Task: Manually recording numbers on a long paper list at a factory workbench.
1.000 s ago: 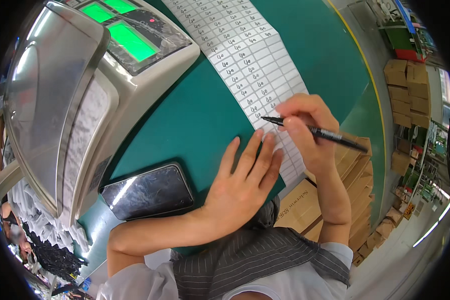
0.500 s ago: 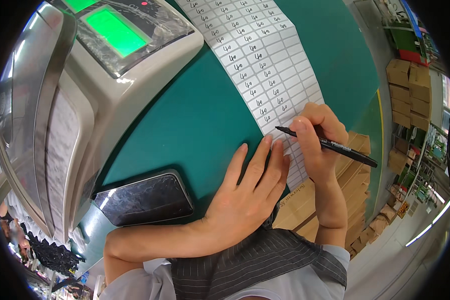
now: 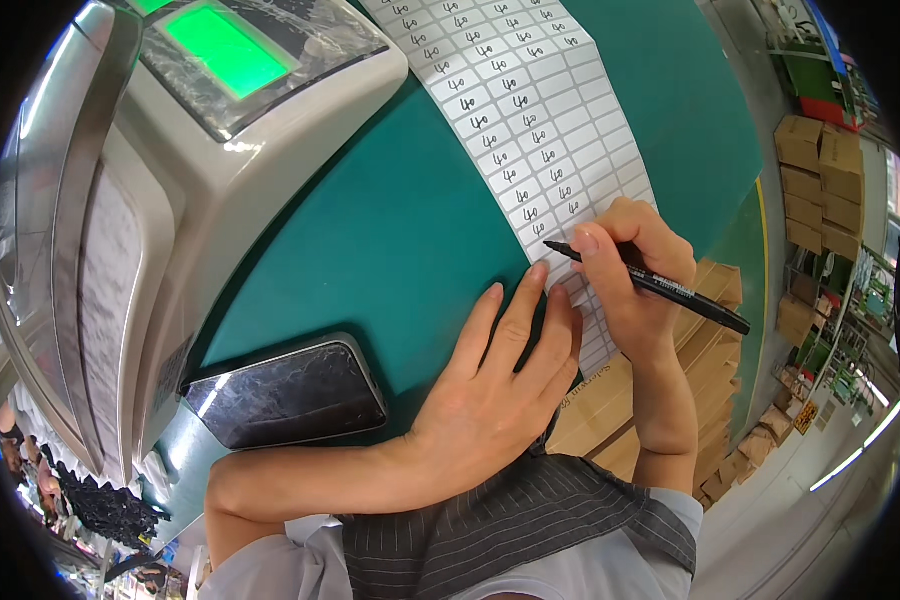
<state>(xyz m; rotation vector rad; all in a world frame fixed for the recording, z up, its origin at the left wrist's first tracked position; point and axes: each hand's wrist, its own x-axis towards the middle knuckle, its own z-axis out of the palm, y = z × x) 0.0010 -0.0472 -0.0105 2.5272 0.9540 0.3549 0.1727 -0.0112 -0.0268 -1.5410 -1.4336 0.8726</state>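
Note:
A long white sheet of small labels (image 3: 560, 110) runs across the green tabletop, its cells partly filled with black handwritten marks. My right hand (image 3: 635, 270) grips a black marker pen (image 3: 685, 292). The pen's dark tip sits at a cell in the left column, just below the lowest written mark; whether it touches the paper I cannot tell. My left hand (image 3: 510, 370) lies flat with fingers stretched out, its fingertips on the sheet's left edge close to the pen tip. Part of the sheet's lower end is hidden by my hands.
A black phone (image 3: 288, 396) with a cracked-looking screen lies left of my left forearm. At the upper left stands a pale weighing scale (image 3: 270, 130) with a lit green display. Cardboard boxes (image 3: 705, 350) are stacked beyond the table edge, with more cartons (image 3: 815, 185) at the far right.
The pen tip and my right hand have shifted slightly up and left over the sheet. The left hand stays nearly in place, and the view has shifted a little.

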